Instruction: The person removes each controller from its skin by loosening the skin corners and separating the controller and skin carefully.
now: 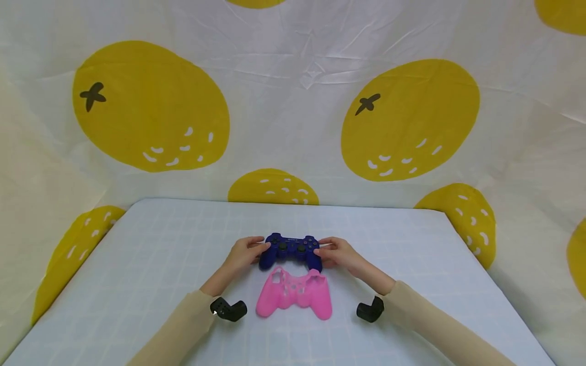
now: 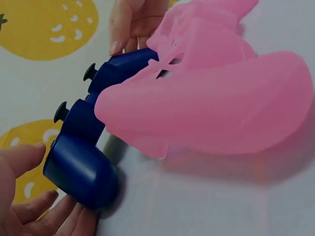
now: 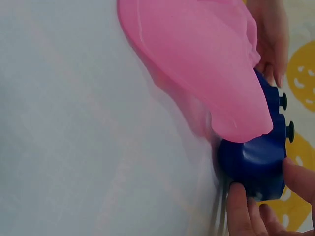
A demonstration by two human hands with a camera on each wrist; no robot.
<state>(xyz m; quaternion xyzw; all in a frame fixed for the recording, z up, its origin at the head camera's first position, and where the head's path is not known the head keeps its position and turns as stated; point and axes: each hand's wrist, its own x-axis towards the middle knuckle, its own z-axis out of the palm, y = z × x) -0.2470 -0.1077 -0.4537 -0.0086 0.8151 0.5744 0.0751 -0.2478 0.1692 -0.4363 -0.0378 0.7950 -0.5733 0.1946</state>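
Observation:
A dark blue game controller [image 1: 291, 246] with two black thumbsticks lies face up on the table. My left hand [image 1: 245, 252] holds its left side, thumb on top and fingers beneath, as the left wrist view shows at the blue grip [image 2: 81, 172]. On the opposite side my right hand [image 1: 341, 253] pinches the right grip [image 3: 256, 164] between thumb and fingers. Just in front of the controller, toward me, rests a pink silicone controller cover [image 1: 295, 295] with cut-out holes. Neither hand touches the cover, which hides part of the controller in both wrist views.
A pale checked cloth covers the table [image 1: 151, 264]. Behind it hangs a white curtain [image 1: 284, 117] with yellow fruit prints. Black wrist cameras [image 1: 229, 309] sit on both beige sleeves [image 1: 183, 325].

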